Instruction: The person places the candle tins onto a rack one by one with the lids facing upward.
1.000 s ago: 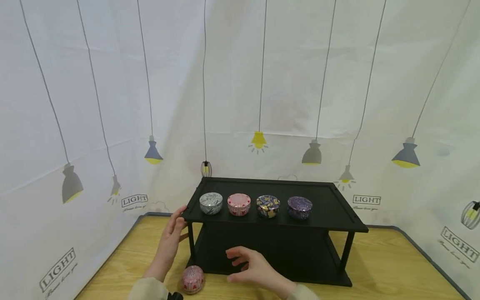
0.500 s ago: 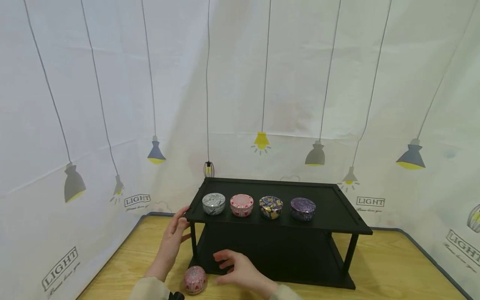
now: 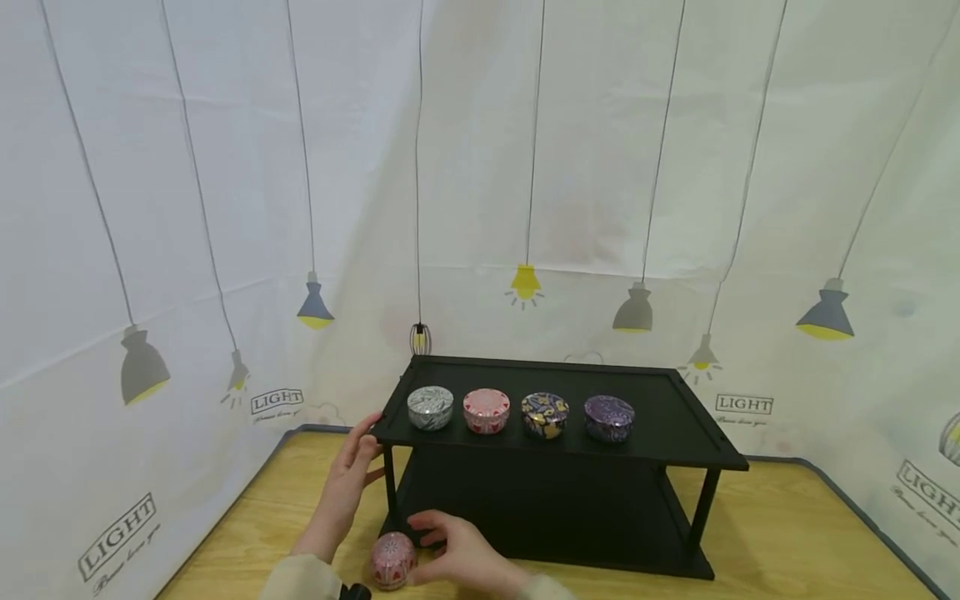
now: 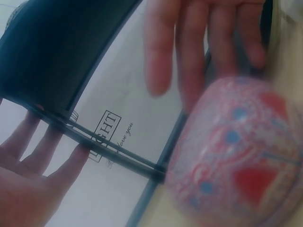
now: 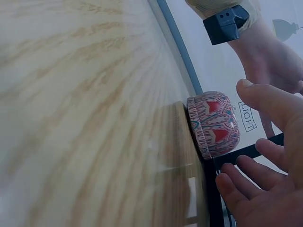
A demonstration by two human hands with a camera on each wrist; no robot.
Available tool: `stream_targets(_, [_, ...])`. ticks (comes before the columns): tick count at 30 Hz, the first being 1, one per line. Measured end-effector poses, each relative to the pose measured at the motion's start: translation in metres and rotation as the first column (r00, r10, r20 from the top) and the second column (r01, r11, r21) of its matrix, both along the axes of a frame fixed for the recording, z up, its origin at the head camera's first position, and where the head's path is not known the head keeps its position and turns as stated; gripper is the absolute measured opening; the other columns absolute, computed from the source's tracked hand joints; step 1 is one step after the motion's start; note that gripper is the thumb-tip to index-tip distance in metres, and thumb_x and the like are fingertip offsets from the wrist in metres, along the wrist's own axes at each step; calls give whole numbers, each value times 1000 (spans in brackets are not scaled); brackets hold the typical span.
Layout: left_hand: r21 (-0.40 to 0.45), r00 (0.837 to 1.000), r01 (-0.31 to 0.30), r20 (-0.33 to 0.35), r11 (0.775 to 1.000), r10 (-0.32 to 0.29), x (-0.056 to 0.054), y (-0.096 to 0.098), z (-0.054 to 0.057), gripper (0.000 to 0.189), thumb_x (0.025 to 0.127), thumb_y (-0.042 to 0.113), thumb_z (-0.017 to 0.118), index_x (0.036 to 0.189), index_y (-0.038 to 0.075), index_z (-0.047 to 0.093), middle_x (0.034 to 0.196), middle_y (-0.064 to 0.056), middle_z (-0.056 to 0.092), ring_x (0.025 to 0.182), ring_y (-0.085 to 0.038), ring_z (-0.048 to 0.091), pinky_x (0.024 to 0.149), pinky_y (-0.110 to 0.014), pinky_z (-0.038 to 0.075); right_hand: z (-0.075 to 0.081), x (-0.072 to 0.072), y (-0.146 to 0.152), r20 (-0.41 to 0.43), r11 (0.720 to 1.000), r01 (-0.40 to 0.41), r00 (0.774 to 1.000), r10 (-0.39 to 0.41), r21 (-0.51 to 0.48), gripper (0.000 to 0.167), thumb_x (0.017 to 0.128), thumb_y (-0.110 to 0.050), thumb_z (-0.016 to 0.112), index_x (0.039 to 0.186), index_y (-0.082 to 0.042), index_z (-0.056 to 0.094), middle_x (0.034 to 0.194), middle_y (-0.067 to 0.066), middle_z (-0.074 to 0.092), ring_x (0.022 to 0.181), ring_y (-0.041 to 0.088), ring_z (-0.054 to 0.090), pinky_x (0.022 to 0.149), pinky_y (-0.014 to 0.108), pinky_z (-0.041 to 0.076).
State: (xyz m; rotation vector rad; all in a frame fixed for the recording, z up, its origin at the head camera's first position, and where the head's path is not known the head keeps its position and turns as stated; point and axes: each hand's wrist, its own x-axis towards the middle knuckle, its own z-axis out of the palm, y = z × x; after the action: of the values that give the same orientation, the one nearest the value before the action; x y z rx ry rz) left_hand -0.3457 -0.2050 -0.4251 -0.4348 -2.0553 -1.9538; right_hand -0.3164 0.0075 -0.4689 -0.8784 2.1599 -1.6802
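Note:
My left hand point(image 3: 343, 483) grips the left front corner of a black two-tier shelf point(image 3: 540, 454). In the left wrist view its fingers point(image 4: 71, 163) reach the shelf's edge. My right hand point(image 3: 467, 554) is just right of a pink round tin point(image 3: 392, 560) with red hearts, its thumb and fingers spread, holding nothing. The right wrist view shows a small gap between the fingers point(image 5: 236, 182) and this tin point(image 5: 214, 124). The tin sits on the wooden table point(image 3: 285, 487), by the shelf's left front foot.
Along the upper tier stand a grey-white tin point(image 3: 430, 408), a pink tin point(image 3: 486, 411), a dark floral tin point(image 3: 544, 415) and a purple tin point(image 3: 609, 418). Lamp-printed white cloth point(image 3: 480, 208) surrounds the table's back and sides.
My right hand has moved left along the shelf's front, up close to the pink tin on the table. The left hand keeps its place on the shelf corner. The view has shifted slightly.

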Motion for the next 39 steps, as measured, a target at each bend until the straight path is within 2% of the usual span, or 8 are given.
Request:
stream_targets(4, [-3, 1000, 5, 6, 1000, -5, -1, -1, 1, 46, 107, 33, 37, 149, 17, 35, 150, -16, 30, 127, -39, 40, 97, -61, 39, -1, 0, -5, 18, 1000, 0, 1000, 0, 16, 56, 78, -7, 79, 130, -3, 58, 126, 7, 60, 106, 26, 60, 79, 27, 52])
stream_targets(13, [5, 999, -3, 51, 1000, 3, 0, -1, -1, 47, 106, 36, 37, 150, 17, 34, 147, -19, 31, 129, -41, 38, 99, -62, 36, -8, -2, -14, 17, 1000, -20, 1000, 20, 12, 57, 77, -7, 81, 129, -3, 59, 117, -4, 62, 99, 10, 60, 77, 23, 51])
stream_targets(19, [11, 998, -4, 65, 1000, 4, 1, 0, -1, 47, 106, 36, 37, 149, 18, 34, 150, -17, 29, 129, -39, 36, 99, -61, 38, -14, -5, -20, -50, 999, -42, 998, 44, 28, 56, 76, -8, 81, 128, -2, 60, 112, -9, 63, 96, 3, 58, 78, 21, 49])
stream_targets(22, [19, 998, -7, 58, 1000, 6, 0, 0, 0, 48, 106, 36, 37, 149, 17, 35, 150, -16, 29, 128, -38, 37, 99, -60, 38, -12, -6, -23, -85, 998, -31, 996, 36, 63, 56, 76, -10, 82, 128, -4, 60, 115, -8, 63, 100, 3, 57, 81, 22, 48])
stream_targets(26, [24, 999, -15, 43, 1000, 14, -1, 2, 2, 47, 106, 35, 37, 149, 16, 35, 147, -16, 33, 125, -36, 40, 98, -59, 40, -7, -7, -26, -84, 993, -11, 996, 21, 116, 59, 76, -13, 83, 130, -8, 60, 121, -6, 62, 104, 5, 56, 83, 24, 48])
stream_targets(29, [20, 999, -18, 29, 1000, 18, 0, 2, 3, 46, 107, 33, 35, 150, 15, 34, 146, -16, 35, 124, -35, 41, 98, -58, 40, -5, -7, -29, -84, 990, -14, 996, 26, 138, 61, 76, -13, 83, 132, -8, 59, 122, -6, 61, 103, 5, 57, 81, 24, 49])
stream_targets(34, [18, 1000, -23, 13, 1000, 23, 3, 3, 5, 45, 107, 30, 35, 149, 15, 35, 143, -16, 37, 124, -36, 42, 97, -59, 40, -5, -8, -33, -133, 984, -40, 989, 63, 172, 62, 77, -13, 81, 134, -5, 57, 121, -4, 62, 100, 3, 58, 79, 22, 49])
stream_targets(39, [20, 1000, -27, 9, 999, 27, 4, 4, 4, 44, 107, 29, 35, 148, 14, 36, 141, -17, 39, 123, -37, 42, 97, -59, 40, -6, -8, -35, -132, 979, -24, 990, 52, 202, 64, 77, -13, 82, 134, -4, 56, 118, -6, 63, 96, 1, 58, 78, 22, 49])
